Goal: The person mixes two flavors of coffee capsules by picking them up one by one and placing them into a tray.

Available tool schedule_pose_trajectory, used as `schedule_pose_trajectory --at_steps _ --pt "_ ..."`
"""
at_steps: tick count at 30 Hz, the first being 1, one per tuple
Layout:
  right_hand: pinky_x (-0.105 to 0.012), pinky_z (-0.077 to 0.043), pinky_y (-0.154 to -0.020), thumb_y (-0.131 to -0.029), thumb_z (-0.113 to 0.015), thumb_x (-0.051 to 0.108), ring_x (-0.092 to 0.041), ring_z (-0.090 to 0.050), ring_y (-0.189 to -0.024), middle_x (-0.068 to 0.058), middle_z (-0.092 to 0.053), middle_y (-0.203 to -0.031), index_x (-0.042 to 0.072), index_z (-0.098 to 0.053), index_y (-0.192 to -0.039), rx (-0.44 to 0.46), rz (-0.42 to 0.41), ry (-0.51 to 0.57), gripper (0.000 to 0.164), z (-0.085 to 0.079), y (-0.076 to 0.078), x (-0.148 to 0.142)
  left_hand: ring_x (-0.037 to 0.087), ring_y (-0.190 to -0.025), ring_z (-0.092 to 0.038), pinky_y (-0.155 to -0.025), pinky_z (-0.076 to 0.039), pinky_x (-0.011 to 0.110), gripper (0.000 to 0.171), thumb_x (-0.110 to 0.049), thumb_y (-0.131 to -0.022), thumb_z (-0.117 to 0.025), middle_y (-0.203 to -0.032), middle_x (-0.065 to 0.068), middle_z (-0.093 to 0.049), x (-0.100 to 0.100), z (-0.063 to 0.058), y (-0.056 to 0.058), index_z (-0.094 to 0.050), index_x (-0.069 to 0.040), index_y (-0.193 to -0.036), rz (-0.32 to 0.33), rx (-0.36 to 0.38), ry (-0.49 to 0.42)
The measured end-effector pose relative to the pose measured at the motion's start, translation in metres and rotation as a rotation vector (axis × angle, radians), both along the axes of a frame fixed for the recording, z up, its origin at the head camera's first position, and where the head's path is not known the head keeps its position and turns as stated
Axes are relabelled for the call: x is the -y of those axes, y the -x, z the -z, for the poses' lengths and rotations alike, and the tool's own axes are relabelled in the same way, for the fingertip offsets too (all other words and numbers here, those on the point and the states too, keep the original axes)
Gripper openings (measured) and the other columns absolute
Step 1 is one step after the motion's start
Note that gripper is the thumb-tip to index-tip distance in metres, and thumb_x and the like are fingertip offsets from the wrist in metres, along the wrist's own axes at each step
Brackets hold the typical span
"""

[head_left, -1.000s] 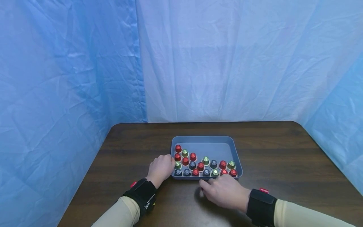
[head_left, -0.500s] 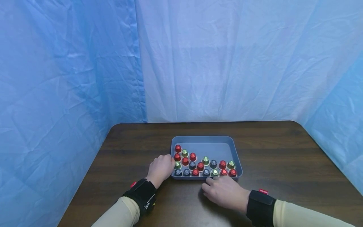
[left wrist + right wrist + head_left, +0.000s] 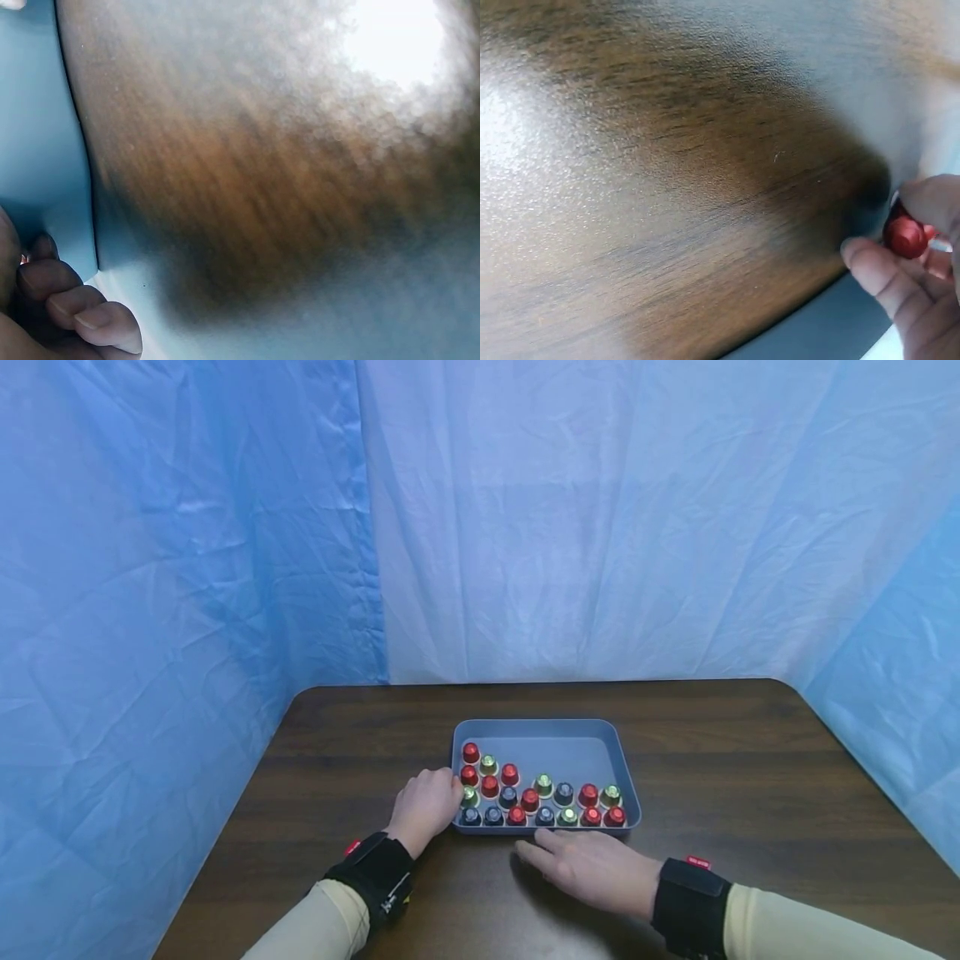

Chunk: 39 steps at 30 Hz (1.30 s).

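A blue-grey tray (image 3: 555, 745) lies on the table, with red, green and dark blue coffee capsules standing in rows along its near and left sides. At the tray's left edge, my left hand (image 3: 427, 806) grips the rim; the left wrist view shows its curled fingers (image 3: 67, 300) against the tray's outer wall. My right hand (image 3: 596, 870) is just in front of the near rim, index finger pointing left. A red coffee capsule (image 3: 906, 237) is pinched between its thumb and fingers in the right wrist view. From the head view, that capsule is hidden beneath the hand.
The dark wooden table (image 3: 360, 743) extends around the tray on every side. Blue cloth curtains (image 3: 600, 527) hang behind it and at both sides. The tray's back right part shows bare floor.
My right hand's fingers first drew in slightly, then straightened out to the left in front of the tray. My left hand stays on the rim, and the capsules in the tray stand as before.
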State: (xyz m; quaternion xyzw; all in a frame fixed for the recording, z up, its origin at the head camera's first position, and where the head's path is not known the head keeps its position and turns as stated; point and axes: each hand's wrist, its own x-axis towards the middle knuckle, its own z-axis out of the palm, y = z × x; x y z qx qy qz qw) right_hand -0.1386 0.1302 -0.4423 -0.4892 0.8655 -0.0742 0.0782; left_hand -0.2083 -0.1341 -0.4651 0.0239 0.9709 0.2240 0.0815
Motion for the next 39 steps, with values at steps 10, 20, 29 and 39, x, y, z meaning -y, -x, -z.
schedule_pose_trajectory --at_steps 10,20,29,39 --pt "-0.013 -0.049 -0.073 -0.093 -0.077 0.027 0.006 -0.057 -0.082 0.017 -0.055 -0.09 0.024 -0.057 -0.106 0.099 0.039 0.098 0.024 -0.009 0.001 0.001 0.017 -0.058 -0.055 -0.056 -0.047 0.03 0.025 -0.028 -0.103 -0.061 -0.066 0.004 -0.055 0.0 0.001 0.0 -0.066 -0.006 -0.091 -0.003 0.017 -0.018" --pt "-0.018 -0.055 -0.084 -0.089 -0.082 0.027 0.0 -0.063 -0.093 0.01 -0.065 -0.098 0.019 -0.07 -0.11 -0.046 0.019 0.079 0.025 -0.027 0.004 0.002 0.016 -0.058 -0.055 -0.057 -0.048 0.029 0.024 -0.028 -0.102 -0.062 -0.066 0.004 -0.055 0.0 -0.001 -0.001 -0.067 -0.006 -0.093 -0.006 0.023 -0.025" --pt "-0.02 -0.056 -0.077 -0.082 -0.087 0.025 -0.004 -0.06 -0.083 0.003 -0.064 -0.094 0.012 -0.073 -0.107 -0.143 0.1 0.084 0.031 -0.043 0.022 0.001 0.017 -0.057 -0.055 -0.055 -0.046 0.03 0.025 -0.027 -0.102 -0.061 -0.065 0.004 -0.055 0.001 0.0 0.0 -0.067 -0.006 -0.091 -0.001 0.016 0.0" --pt "-0.021 -0.056 -0.072 -0.085 -0.085 0.015 -0.004 -0.059 -0.076 0.002 -0.061 -0.092 0.009 -0.075 -0.106 -0.102 0.162 0.127 0.024 -0.049 0.045 -0.001 0.017 -0.056 -0.053 -0.054 -0.044 0.03 0.027 -0.026 -0.103 -0.059 -0.065 0.004 -0.054 0.0 -0.001 0.0 -0.066 -0.006 -0.087 0.012 0.012 0.014"
